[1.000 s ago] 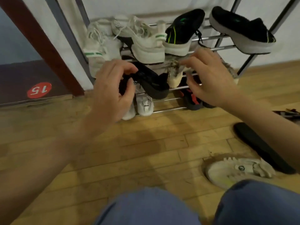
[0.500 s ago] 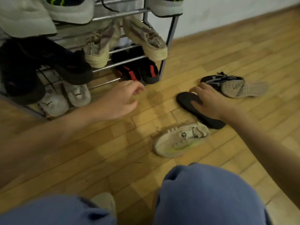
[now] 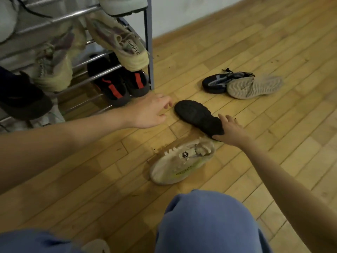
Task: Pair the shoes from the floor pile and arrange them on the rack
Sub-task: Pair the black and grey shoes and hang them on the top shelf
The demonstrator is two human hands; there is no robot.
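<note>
The black shoe [image 3: 198,118] lies sole-up on the wooden floor [image 3: 273,42], just right of the rack [image 3: 148,52], its long axis running diagonally: toe toward the rack's foot, heel toward the person. The right hand [image 3: 230,131] has its grip at the heel, thumb against the sole edge and fingers apparently tucked under the far side, so it seems to be grasping the shoe, though the hidden fingers leave that unsure. The left hand [image 3: 151,112] hovers released, fingers loosely spread, just beside the toe without touching it. The likely trouble is a heel-only hold: lifted from one end, the shoe could swing toe-down and slip out, or knock the cream sneaker [image 3: 182,161] lying on its side just next to the heel. Mispairing is another risk, since a dark blue shoe [image 3: 216,83] and an upturned grey-soled shoe [image 3: 253,87] lie touching each other farther off, and this shoe's upper is hidden while inverted.
</note>
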